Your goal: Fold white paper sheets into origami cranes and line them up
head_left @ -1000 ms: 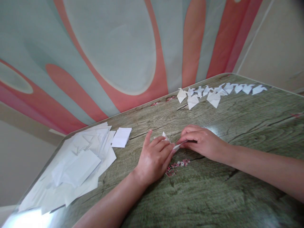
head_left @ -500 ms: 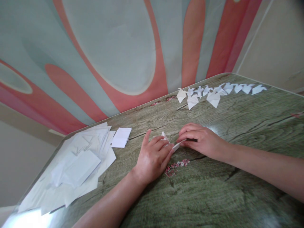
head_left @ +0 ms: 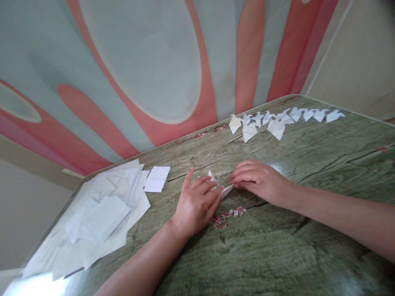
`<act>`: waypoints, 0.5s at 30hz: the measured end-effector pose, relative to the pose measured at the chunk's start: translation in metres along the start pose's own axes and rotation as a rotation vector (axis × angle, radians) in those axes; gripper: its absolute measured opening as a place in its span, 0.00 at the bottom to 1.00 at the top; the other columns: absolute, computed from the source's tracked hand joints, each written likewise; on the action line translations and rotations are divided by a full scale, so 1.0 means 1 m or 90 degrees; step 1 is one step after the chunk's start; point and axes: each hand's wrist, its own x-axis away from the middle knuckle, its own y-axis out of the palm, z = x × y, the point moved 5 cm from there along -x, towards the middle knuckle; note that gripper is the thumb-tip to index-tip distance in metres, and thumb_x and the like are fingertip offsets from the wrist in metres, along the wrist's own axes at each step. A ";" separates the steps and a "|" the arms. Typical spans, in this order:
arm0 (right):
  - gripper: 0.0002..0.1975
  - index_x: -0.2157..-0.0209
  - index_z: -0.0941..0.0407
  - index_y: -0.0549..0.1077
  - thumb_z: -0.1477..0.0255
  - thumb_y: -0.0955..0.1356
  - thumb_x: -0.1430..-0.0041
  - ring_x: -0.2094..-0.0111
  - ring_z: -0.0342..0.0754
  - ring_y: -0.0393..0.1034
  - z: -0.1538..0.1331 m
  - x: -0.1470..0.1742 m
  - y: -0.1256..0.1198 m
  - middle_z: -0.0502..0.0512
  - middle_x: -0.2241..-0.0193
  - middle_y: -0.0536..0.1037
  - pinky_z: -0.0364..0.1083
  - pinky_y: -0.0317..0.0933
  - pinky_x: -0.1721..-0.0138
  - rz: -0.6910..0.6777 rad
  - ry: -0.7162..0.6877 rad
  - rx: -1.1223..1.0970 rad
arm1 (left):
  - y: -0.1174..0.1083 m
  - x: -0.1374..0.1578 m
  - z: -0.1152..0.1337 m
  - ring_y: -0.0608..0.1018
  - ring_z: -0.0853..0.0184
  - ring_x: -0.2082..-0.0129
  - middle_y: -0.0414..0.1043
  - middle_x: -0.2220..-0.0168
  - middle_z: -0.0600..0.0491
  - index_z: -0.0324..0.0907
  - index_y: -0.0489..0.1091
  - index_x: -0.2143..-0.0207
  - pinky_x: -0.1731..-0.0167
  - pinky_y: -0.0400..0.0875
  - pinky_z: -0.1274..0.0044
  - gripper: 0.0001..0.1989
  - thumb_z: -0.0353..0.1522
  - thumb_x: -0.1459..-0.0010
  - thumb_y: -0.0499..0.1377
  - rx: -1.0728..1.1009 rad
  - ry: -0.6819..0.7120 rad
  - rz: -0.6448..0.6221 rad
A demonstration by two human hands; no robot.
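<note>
A small piece of white folded paper (head_left: pixel 227 190) lies on the table, a narrow pointed flap showing at its right end. My left hand (head_left: pixel 199 199) rests palm down over it, its fingers pressing the paper and the little finger stretched away. Another pointed tip sticks up behind those fingers; the middle of the paper is hidden under them. At the flap's right tip, the thumb and fingers of my right hand (head_left: pixel 257 181) are pinched together.
Loose white sheets (head_left: pixel 105 218) are piled at the left, beside a small stack of paper squares (head_left: pixel 157 179). Several folded paper birds (head_left: pixel 277 128) stand along the far right edge of the wood-patterned table (head_left: pixel 277 255). A patterned wall covering (head_left: pixel 148 61) rises behind.
My right hand's fingertips have closed further together at the flap's tip, and the flap now looks narrower and sharper. My left hand stays on the paper.
</note>
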 end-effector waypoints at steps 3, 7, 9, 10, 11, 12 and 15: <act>0.08 0.64 0.54 0.79 0.74 0.66 0.37 0.59 0.48 0.73 0.000 0.002 0.000 0.52 0.64 0.81 0.51 0.63 0.53 0.009 -0.007 0.003 | 0.000 0.000 0.000 0.74 0.61 0.51 0.78 0.59 0.54 0.46 0.74 0.56 0.38 0.45 0.55 0.11 0.30 0.38 0.56 0.002 0.001 0.007; 0.10 0.63 0.55 0.78 0.76 0.64 0.36 0.57 0.49 0.73 0.002 0.005 0.002 0.53 0.62 0.81 0.52 0.62 0.52 0.019 -0.010 0.016 | 0.000 0.000 -0.002 0.74 0.61 0.51 0.78 0.60 0.54 0.46 0.74 0.56 0.38 0.45 0.56 0.10 0.30 0.38 0.55 0.003 -0.001 0.011; 0.09 0.63 0.54 0.77 0.76 0.64 0.36 0.57 0.49 0.73 0.002 0.005 0.002 0.52 0.62 0.81 0.53 0.61 0.52 0.013 -0.012 0.021 | 0.000 0.000 -0.002 0.74 0.61 0.51 0.78 0.60 0.54 0.47 0.74 0.56 0.38 0.45 0.56 0.10 0.30 0.38 0.55 0.004 -0.003 0.010; 0.08 0.63 0.54 0.77 0.75 0.65 0.37 0.57 0.48 0.73 0.002 0.005 0.001 0.51 0.62 0.81 0.53 0.61 0.51 0.017 -0.009 0.022 | 0.000 0.000 -0.002 0.74 0.61 0.51 0.78 0.60 0.55 0.47 0.74 0.56 0.38 0.45 0.56 0.10 0.30 0.38 0.55 0.006 -0.005 0.010; 0.07 0.63 0.54 0.77 0.74 0.66 0.37 0.56 0.48 0.72 0.001 0.005 0.000 0.51 0.62 0.81 0.53 0.61 0.51 0.025 -0.002 0.022 | 0.000 0.000 -0.002 0.74 0.61 0.51 0.78 0.60 0.55 0.47 0.74 0.56 0.38 0.45 0.56 0.10 0.30 0.38 0.56 0.007 -0.006 0.011; 0.06 0.61 0.54 0.77 0.74 0.67 0.38 0.55 0.49 0.72 0.001 0.004 -0.001 0.52 0.61 0.80 0.52 0.61 0.50 0.034 0.007 0.023 | 0.000 0.000 -0.002 0.74 0.61 0.51 0.78 0.60 0.55 0.47 0.74 0.56 0.38 0.45 0.56 0.10 0.30 0.38 0.56 0.009 -0.006 0.013; 0.10 0.57 0.54 0.76 0.72 0.70 0.42 0.53 0.50 0.70 -0.004 0.004 -0.001 0.53 0.58 0.80 0.53 0.60 0.50 0.047 0.010 0.032 | 0.001 0.000 0.001 0.74 0.62 0.51 0.78 0.60 0.54 0.46 0.75 0.57 0.38 0.46 0.57 0.10 0.30 0.38 0.56 0.016 -0.007 0.018</act>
